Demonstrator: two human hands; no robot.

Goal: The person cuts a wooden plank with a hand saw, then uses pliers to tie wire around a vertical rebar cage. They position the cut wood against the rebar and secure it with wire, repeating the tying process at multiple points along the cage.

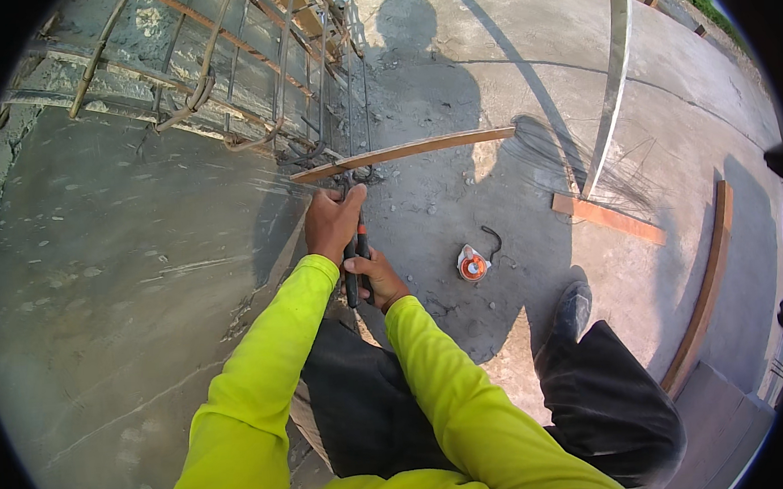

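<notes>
Steel bars [219,28] cross the upper left. Below, a wood strip [404,150] lies just above my left hand [332,223], its hold unclear; my right hand [380,276] grips the pliers [351,278] mid-frame, long axis pointing up toward the strip.

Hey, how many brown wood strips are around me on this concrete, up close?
3: a long strip just beyond your left hand, a short strip at the pale bar's near end, and a curved-looking strip at right. Others may be hidden.
</notes>
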